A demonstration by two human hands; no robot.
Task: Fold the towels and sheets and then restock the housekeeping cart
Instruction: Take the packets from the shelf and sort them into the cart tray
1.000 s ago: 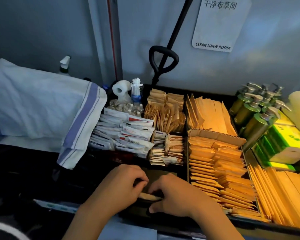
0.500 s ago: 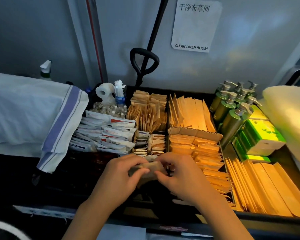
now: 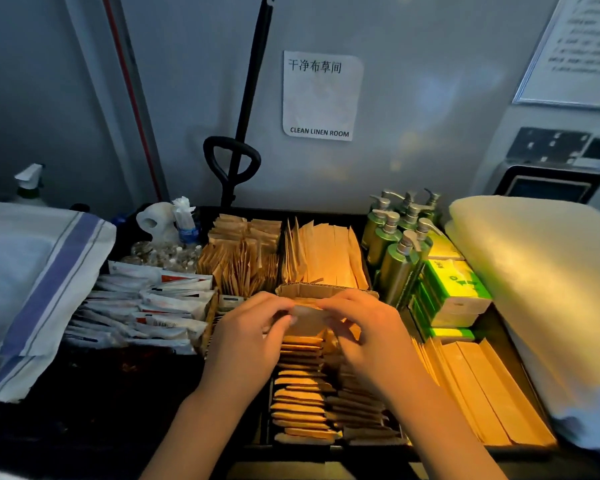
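Top tray of the housekeeping cart [image 3: 326, 455], seen from above. Both hands meet over the middle compartment and pinch one flat kraft packet [image 3: 307, 318] between them: the left hand [image 3: 253, 336] takes its left end with curled fingers and thumb, the right hand [image 3: 364, 332] its right end. The packet's long axis runs left to right, matching the rows of like packets [image 3: 300, 393] stacked directly below it. It hovers just above the far end of those rows, close behind the cardboard divider [image 3: 326, 291]. Neither hand is plainly nearer; the packet lies between them, so the likely next move is straight down into the row, and it appears to call for keeping the packet level and parallel with its neighbours. White sachets [image 3: 146, 313] lie to the left, pump bottles [image 3: 399, 247] and green boxes [image 3: 454, 289] to the right. A folded striped cloth [image 3: 45, 278] rests at the left edge, a folded towel [image 3: 541, 282] at the right
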